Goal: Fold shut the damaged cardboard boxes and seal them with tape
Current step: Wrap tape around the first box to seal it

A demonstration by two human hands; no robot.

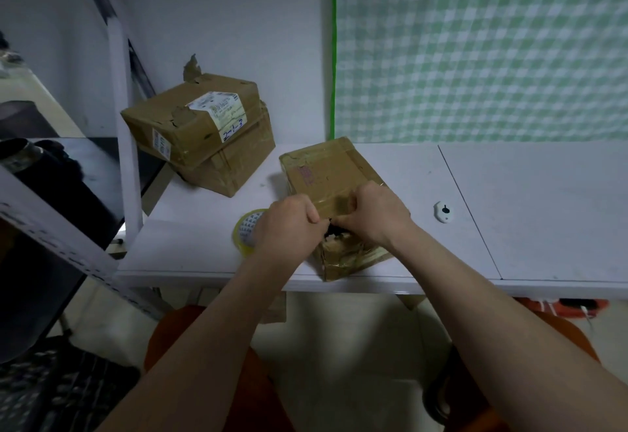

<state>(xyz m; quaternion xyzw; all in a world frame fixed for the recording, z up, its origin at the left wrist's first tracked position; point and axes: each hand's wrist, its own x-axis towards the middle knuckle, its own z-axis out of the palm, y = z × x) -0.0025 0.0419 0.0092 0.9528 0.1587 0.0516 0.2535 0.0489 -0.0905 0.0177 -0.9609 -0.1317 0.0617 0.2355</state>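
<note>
A brown cardboard box [326,173] lies at the front edge of the white table [509,214], its near end torn and crumpled with a dark gap showing. My left hand [289,224] and my right hand [377,214] both grip the torn near edge of this box, fingers curled over it on either side of the gap. A roll of clear yellowish tape [243,231] lies flat on the table just left of my left hand, partly hidden by it. Two more battered boxes are stacked at the back left, the top one [190,118] labelled.
A small white plastic object [443,211] lies on the table right of the box. A white shelf post [124,118] rises at the left with dark items behind it. A green checked cloth [475,47] covers the wall behind.
</note>
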